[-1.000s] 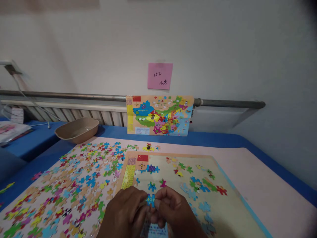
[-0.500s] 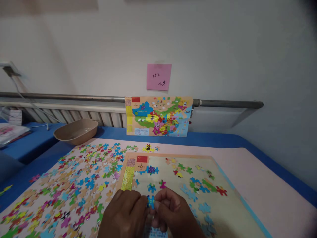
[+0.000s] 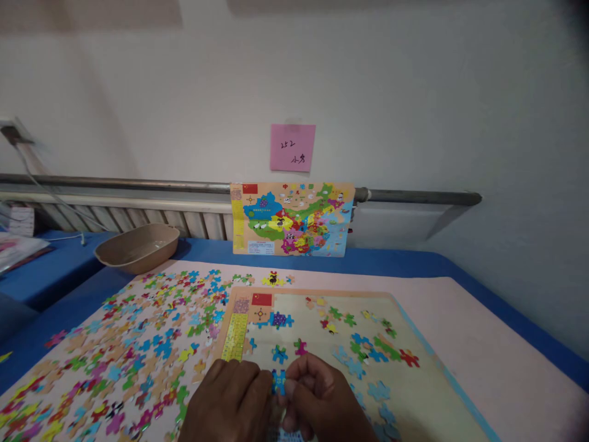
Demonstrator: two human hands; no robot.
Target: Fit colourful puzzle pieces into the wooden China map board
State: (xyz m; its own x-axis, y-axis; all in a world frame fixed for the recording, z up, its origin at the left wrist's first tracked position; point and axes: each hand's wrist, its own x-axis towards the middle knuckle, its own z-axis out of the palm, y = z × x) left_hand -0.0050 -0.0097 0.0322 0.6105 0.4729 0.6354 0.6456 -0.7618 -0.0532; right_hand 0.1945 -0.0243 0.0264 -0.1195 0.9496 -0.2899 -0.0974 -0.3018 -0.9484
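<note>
Between my two hands is a small blue jigsaw piece [image 3: 278, 382] with pale characters on it, possibly two joined pieces. My right hand [image 3: 324, 396] pinches its right side with thumb and curled fingers. At its left side is my left hand [image 3: 225, 399], closed, back upward; its fingertips are hidden. Both hands are over the lower left of the puzzle board [image 3: 432, 393]. Just beyond them lie a blue-green piece [image 3: 279, 354] and a magenta piece [image 3: 300, 347]. A purple grape-patterned piece [image 3: 278, 319] joins blue ones near the flag corner [image 3: 261, 299].
Many loose jigsaw pieces [image 3: 151, 344] spread over the pink sheet [image 3: 478, 331] on the left. A beige basin [image 3: 138, 248] stands at the back left. The printed map [image 3: 294, 218] hangs from the metal rail [image 3: 423, 197], below a pink note [image 3: 292, 147].
The blue piece has turned slightly, and more of its characters show between my fingers. Both hands stay nearly in place. The whole view has shifted a little.
</note>
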